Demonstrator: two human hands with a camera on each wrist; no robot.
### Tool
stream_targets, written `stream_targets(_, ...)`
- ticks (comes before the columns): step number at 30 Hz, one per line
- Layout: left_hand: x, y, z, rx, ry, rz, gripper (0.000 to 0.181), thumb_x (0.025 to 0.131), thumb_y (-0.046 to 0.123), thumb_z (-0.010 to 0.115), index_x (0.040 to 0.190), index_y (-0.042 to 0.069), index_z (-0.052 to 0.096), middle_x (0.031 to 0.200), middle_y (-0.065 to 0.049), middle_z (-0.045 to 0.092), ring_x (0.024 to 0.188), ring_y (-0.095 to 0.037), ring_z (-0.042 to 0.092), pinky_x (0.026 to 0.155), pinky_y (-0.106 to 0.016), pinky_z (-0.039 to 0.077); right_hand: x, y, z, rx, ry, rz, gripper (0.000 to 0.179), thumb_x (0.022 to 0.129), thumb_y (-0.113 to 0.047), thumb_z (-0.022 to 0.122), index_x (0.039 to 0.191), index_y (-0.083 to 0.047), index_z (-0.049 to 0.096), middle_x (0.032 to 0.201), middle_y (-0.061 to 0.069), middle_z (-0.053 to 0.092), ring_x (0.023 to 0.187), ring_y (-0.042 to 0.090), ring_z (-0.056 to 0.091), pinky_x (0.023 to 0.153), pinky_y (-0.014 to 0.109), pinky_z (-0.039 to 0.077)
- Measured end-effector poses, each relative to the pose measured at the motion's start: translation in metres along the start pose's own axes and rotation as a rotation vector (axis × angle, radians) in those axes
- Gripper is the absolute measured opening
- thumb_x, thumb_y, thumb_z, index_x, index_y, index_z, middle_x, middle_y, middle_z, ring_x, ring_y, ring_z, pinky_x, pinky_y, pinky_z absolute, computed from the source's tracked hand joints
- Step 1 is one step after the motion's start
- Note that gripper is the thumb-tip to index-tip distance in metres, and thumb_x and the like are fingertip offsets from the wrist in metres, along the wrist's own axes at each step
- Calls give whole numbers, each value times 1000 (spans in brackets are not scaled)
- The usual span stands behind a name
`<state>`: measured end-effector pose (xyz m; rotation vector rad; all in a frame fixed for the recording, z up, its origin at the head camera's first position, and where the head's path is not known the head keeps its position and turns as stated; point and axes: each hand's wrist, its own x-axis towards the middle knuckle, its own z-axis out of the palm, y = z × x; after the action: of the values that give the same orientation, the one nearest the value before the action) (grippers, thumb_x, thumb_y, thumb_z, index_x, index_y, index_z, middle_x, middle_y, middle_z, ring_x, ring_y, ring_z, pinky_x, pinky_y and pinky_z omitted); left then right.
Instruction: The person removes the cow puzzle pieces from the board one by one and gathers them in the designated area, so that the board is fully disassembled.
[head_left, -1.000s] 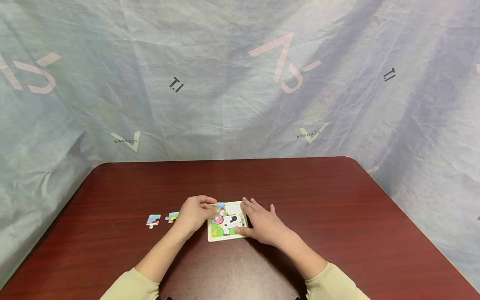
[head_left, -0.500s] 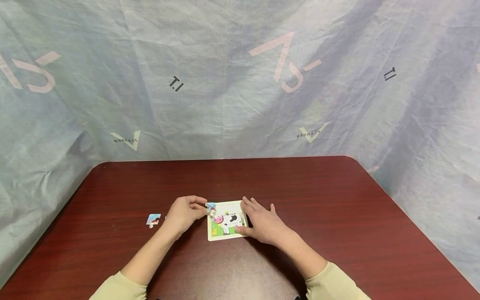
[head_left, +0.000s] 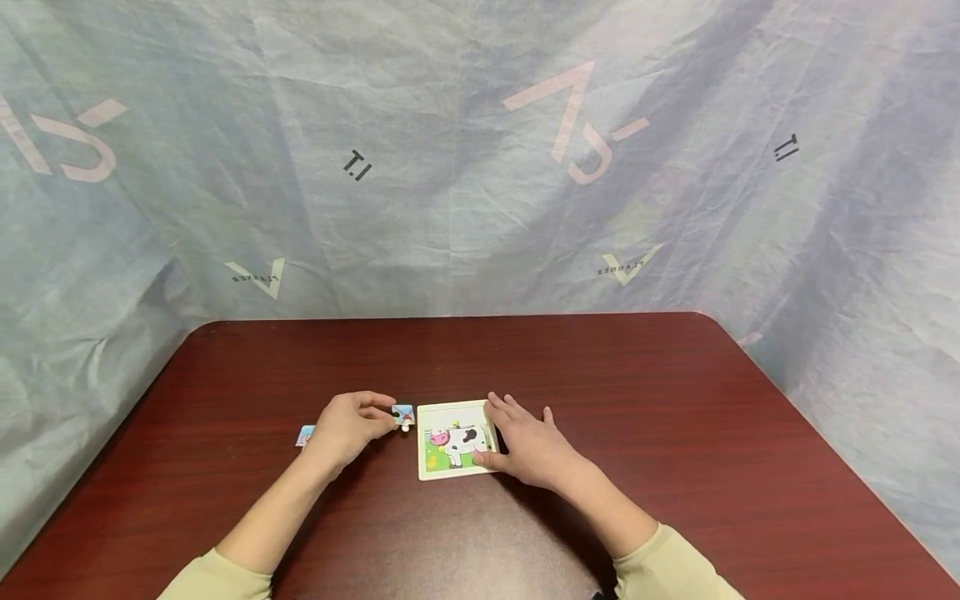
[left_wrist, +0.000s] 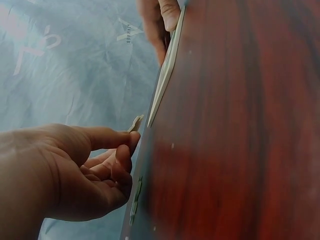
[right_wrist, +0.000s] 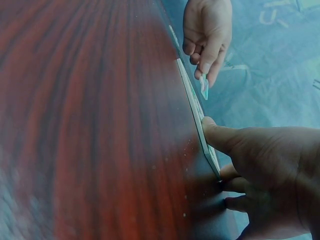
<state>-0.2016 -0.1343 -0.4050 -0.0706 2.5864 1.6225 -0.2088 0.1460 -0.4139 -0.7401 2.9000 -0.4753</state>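
Observation:
Between thumb and fingertips my left hand pinches a puzzle piece with a blue top and a red shape, just left of the puzzle tray. In the left wrist view the pinched piece shows edge-on, raised above the table. The pale-framed puzzle tray lies flat, its lower part filled by a cow picture and its upper strip showing bare white. My right hand rests on the tray's right side, thumb on the picture and fingers spread along the edge.
Left of the tray, another puzzle piece lies on the table, partly hidden by the left hand. The dark red table reaches back to a grey printed cloth hanging behind it.
My left hand has drawn the puzzle piece leftward off the tray's upper left corner, baring the white backing there. The right hand stays on the tray.

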Motion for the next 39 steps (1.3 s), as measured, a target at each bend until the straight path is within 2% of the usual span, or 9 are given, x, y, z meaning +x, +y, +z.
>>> stream_targets(13, -4, -5, -14, 19, -30, -4, 32, 88, -1, 72, 119, -4, 68, 86, -6, 71, 73, -19, 59, 60, -28, 43, 0, 0, 0, -7, 3, 2, 81, 93, -52, 68, 154, -6, 41, 162, 11, 33, 148, 32, 29, 107, 75, 20)
stream_targets(22, -3, -7, -14, 40, -36, 15, 30, 85, -4, 71, 115, -6, 68, 81, -5, 70, 70, -17, 58, 59, -27, 43, 1, 0, 0, -13, 8, 8, 81, 93, -52, 68, 154, -7, 41, 162, 10, 33, 148, 32, 29, 107, 75, 21)
stream_targets(31, -5, -7, -16, 85, -29, 16, 28, 86, -1, 72, 114, -3, 69, 84, -6, 69, 75, -17, 57, 65, -31, 44, 1, -1, -1, -9, -2, 8, 80, 93, -51, 68, 154, -6, 41, 162, 11, 33, 148, 32, 29, 107, 75, 21)
stream_targets(39, -6, -7, -17, 103, -21, 16, 26, 86, 0, 71, 112, -1, 70, 82, -5, 66, 75, -19, 55, 65, -32, 44, 1, -1, 0, -3, -2, 8, 80, 93, -51, 69, 153, -6, 42, 162, 11, 33, 148, 33, 29, 107, 75, 21)
